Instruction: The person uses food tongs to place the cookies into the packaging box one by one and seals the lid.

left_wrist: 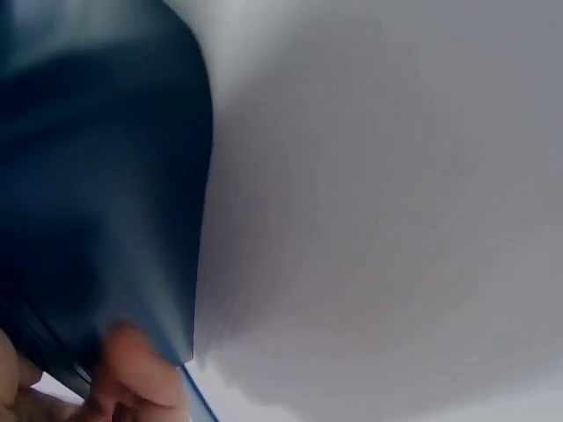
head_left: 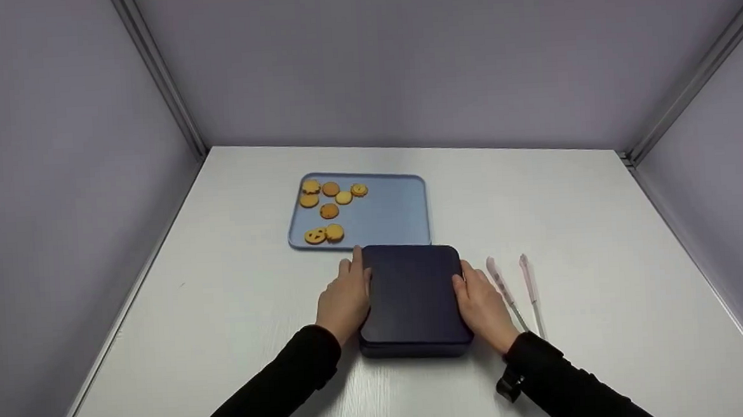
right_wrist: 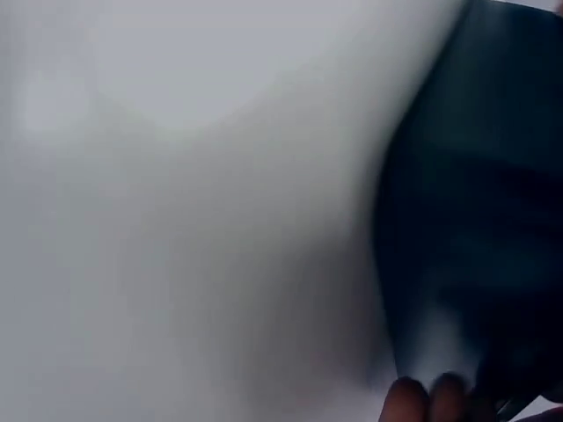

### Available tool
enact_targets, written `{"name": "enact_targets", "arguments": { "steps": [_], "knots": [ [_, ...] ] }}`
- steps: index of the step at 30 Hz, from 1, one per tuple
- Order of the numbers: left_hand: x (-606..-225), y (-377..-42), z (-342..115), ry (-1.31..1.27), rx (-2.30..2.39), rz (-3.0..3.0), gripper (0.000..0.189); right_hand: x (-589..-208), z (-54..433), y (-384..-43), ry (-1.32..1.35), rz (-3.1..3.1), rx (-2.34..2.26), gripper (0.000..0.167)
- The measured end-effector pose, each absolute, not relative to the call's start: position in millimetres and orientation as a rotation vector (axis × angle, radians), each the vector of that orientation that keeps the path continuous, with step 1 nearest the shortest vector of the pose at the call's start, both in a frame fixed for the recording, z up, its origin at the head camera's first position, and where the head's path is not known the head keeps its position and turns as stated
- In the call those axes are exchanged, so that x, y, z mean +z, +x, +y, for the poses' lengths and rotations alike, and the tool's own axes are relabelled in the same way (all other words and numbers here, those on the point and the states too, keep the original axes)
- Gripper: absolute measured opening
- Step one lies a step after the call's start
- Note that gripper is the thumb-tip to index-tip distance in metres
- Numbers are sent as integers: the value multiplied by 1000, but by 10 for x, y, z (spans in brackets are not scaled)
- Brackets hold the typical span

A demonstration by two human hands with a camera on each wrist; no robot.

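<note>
A dark navy rectangular box (head_left: 413,292) with what looks like a lid lies in front of me, and both hands hold it from opposite sides. My left hand (head_left: 344,302) grips its left edge, thumb near the top and fingers along the side. On the opposite edge my right hand (head_left: 483,304) grips in a similar way. In the left wrist view, curled fingers (left_wrist: 141,374) touch the wall of the box (left_wrist: 106,193). Fingertips (right_wrist: 405,403) touch the box (right_wrist: 475,229) in the right wrist view too. What the box contains is hidden.
Just beyond the box lies a light blue tray (head_left: 393,204), with several cookies (head_left: 329,211) on its left part. Two slim pink-ended utensils (head_left: 530,283) lie right of the box, partly behind my right wrist. Panels (head_left: 389,61) enclose the white table (head_left: 223,292).
</note>
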State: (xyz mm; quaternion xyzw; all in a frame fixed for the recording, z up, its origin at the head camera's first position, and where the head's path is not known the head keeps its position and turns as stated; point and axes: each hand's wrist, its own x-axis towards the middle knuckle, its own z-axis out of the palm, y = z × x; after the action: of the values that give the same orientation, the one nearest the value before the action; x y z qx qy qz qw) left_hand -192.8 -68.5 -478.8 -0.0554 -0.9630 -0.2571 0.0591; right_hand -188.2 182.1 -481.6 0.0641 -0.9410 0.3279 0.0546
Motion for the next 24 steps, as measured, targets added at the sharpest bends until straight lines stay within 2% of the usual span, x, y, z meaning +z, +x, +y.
{"name": "enact_targets", "arguments": {
  "steps": [5,10,24],
  "knots": [
    [-4786,-1860,-664,-174,-941,-2881,54,-4822,1779,-1924,130,-2850,1099,48],
    [-4795,-1772,-601,-185,-1134,-2897,60,-4854,1758,-1920,217,-2836,1022,54],
    [-4864,-1777,-555,-363,-852,-2899,57,-4896,1756,-1921,302,-2791,861,51]
  ]
}}
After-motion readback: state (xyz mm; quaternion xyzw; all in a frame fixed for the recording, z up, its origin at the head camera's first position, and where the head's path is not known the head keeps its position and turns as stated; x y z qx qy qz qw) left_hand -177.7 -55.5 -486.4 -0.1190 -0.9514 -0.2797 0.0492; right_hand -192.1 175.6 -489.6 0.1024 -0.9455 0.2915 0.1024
